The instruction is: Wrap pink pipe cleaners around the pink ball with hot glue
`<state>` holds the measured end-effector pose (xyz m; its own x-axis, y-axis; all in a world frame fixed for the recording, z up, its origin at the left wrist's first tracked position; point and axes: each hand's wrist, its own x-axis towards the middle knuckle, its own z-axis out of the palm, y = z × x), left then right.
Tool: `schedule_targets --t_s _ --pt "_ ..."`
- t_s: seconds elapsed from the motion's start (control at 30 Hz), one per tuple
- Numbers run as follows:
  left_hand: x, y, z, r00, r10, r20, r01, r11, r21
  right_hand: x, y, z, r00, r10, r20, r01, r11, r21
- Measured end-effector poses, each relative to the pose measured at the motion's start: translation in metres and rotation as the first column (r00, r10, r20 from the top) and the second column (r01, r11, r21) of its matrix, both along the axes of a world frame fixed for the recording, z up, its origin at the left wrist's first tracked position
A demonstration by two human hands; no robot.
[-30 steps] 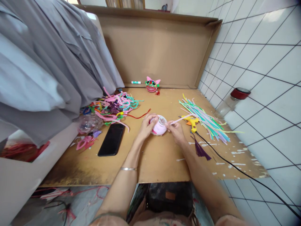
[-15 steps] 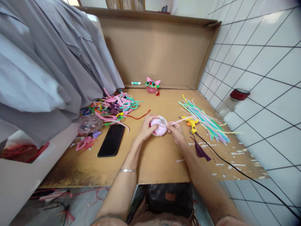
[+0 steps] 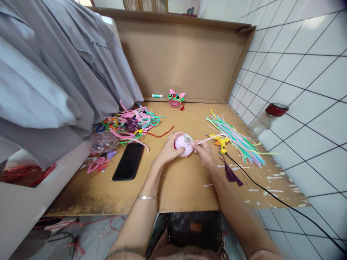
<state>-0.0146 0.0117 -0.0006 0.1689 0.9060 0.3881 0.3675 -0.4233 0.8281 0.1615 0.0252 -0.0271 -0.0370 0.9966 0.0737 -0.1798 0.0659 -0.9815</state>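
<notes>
My left hand [image 3: 171,148] is closed around the left side of a round ball wrapped in pale pink pipe cleaner [image 3: 182,148], its thumb across the front. A clear round patch shows at the ball's upper right, where the wrapping leaves a gap. My right hand [image 3: 202,151] pinches a pale pink pipe cleaner [image 3: 210,138] against the ball's right edge. The strand's free end sticks out to the right, over a yellow glue gun [image 3: 222,143] lying on the table. Both hands are above the middle of the wooden table [image 3: 187,187].
Loose pipe cleaners [image 3: 238,139] lie at right, near a purple tassel [image 3: 232,174] and a red-lidded jar [image 3: 267,117]. At left are a tangled pipe cleaner heap [image 3: 135,121] and a black phone [image 3: 128,161]. A pink-eared animal-head figure [image 3: 175,98] and glue stick [image 3: 157,96] stand behind.
My left hand has turned the ball slightly, so its wrapped side and clear patch face a little differently. My right hand still pinches the strand in nearly the same place.
</notes>
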Motion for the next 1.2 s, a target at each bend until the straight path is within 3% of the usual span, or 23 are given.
schedule_targets --t_s 0.77,1.07,1.13,1.2 --pt "0.002 0.002 -0.004 0.998 -0.014 -0.060 0.015 1.000 0.024 0.002 -0.001 0.008 1.000 -0.006 0.001 0.006 1.000 0.002" --pt "0.005 0.005 -0.011 1.000 0.000 -0.029 0.002 0.999 0.052 0.021 -0.003 0.023 0.971 0.219 0.100 -0.225 0.972 0.062" --pt "0.005 0.004 -0.010 1.000 0.007 -0.023 -0.006 0.999 0.040 0.022 -0.001 0.020 0.978 0.143 0.153 -0.161 0.981 0.109" --pt "0.006 0.004 -0.009 1.000 0.014 -0.027 -0.013 1.000 0.028 0.023 0.003 0.017 0.969 -0.069 0.237 0.026 0.983 0.179"
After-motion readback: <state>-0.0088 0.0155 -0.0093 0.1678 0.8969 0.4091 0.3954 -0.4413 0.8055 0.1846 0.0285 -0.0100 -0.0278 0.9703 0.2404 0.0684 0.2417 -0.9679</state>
